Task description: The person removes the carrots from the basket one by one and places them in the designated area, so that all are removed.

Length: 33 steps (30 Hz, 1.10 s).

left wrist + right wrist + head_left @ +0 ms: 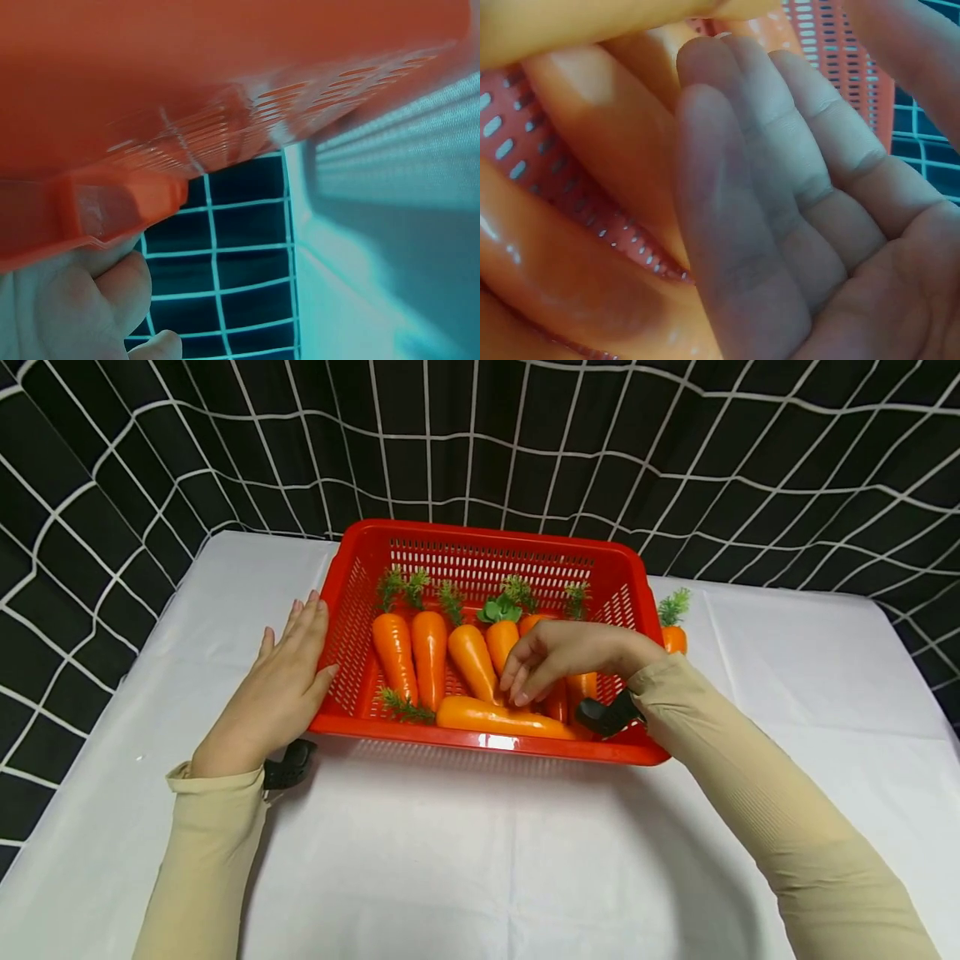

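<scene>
A red plastic basket (pixel 487 531) with slotted walls holds several orange carrots (pixel 431 652) with green leafy tops, mostly side by side. One carrot (pixel 498 718) lies crosswise along the front wall, its leaves to the left. My left hand (pixel 279 697) rests against the basket's left rim with fingers extended; the left wrist view shows the fingers beside the rim (pixel 94 210). Inside the basket, my right hand (pixel 573 652) hovers low over the carrots, fingers loosely bent. Its palm (pixel 900 292) shows nothing held, and the thumb stands apart. The hand hides parts of the right-hand carrots.
Another carrot (pixel 673 639) lies on the table just outside the basket's right side, partly hidden by the rim. A white cloth (pixel 420 860) covers the table. Black curtain with a white grid (pixel 450 443) hangs behind and at both sides.
</scene>
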Tool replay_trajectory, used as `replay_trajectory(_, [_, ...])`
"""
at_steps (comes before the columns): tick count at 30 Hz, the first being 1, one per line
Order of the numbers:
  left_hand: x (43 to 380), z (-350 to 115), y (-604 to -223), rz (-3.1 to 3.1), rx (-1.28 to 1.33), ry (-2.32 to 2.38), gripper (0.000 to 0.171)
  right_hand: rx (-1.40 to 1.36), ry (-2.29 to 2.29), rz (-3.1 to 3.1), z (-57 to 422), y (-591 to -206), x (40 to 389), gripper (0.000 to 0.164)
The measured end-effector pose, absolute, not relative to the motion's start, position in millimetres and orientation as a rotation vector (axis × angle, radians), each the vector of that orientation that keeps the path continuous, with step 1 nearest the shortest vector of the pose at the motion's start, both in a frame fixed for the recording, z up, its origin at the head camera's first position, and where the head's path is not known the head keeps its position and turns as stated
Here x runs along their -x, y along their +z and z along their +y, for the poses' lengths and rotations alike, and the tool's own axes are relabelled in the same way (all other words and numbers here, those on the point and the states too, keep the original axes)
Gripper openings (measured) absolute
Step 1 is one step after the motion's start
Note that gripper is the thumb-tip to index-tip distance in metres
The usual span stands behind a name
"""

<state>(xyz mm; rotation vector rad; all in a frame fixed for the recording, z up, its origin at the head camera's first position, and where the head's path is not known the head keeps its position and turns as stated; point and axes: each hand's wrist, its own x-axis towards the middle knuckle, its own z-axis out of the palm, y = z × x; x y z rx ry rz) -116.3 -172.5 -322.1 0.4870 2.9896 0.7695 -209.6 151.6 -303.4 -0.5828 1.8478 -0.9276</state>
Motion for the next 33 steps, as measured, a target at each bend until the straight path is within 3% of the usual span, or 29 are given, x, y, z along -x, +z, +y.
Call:
replay_trajectory(17, [117.2, -173.2, -321.8, 2.987, -0.478, 0.77, 0.064, 0.642, -0.645, 1.807, 149.1, -312.7, 207.5, 0.024])
replay_trajectory(33, [116.3, -172.9, -323.9, 2.99, -0.487, 0.783, 0.064, 0.698, -0.796, 1.885, 150.6, -299.8, 202.6, 0.027])
